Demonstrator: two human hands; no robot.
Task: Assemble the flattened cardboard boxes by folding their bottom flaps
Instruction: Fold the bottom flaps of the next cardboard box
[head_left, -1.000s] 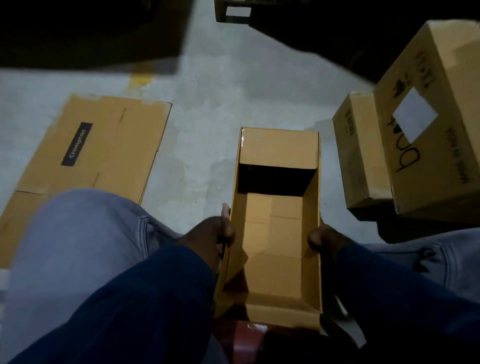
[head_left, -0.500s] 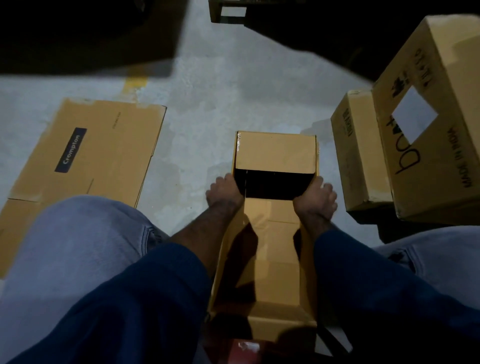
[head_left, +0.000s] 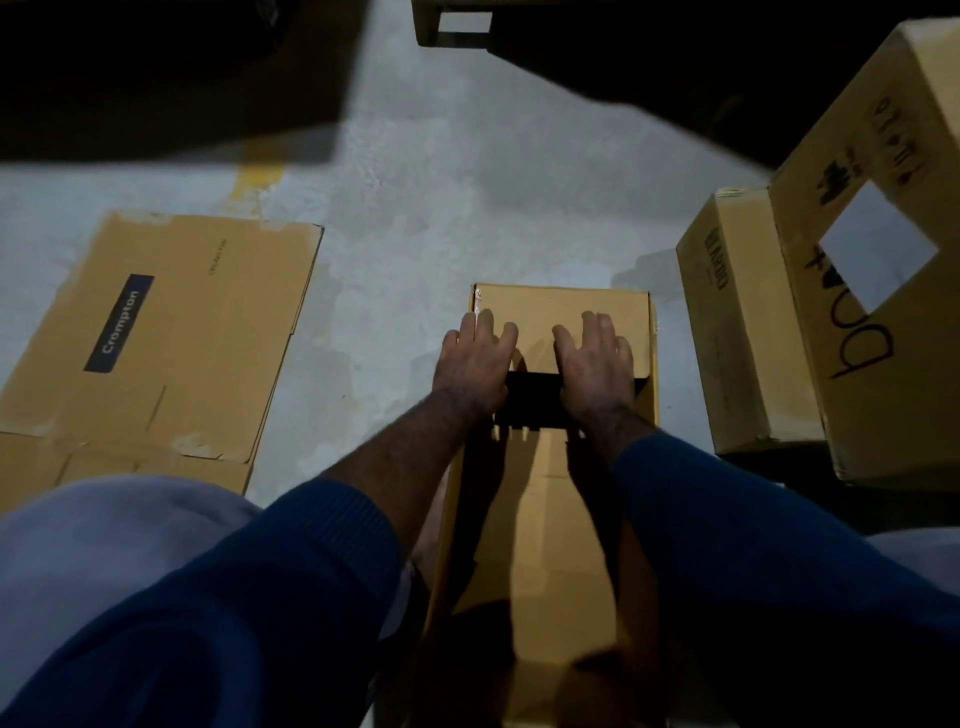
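Head view: the open box (head_left: 550, 545) is seen on the floor (head_left: 415, 234), running lengthwise away from the person, with its side walls raised. Its far flap (head_left: 540, 312) lies directly under the fingers (head_left: 485, 325). The left hand (head_left: 475, 358) and right hand (head_left: 595, 358) are laid on it side by side, palms down. The fingers are straight and slightly spread, and nothing is gripped. The flap is judged to be pressed flat like this so that it creases inward over the dark gap beneath the palms. A flattened box (head_left: 171, 332) with a dark label is left well to the left of the fingers, presumably awaiting its turn. A small closed box (head_left: 737, 332) is set near on the right, with a larger box (head_left: 883, 312) just beyond it.
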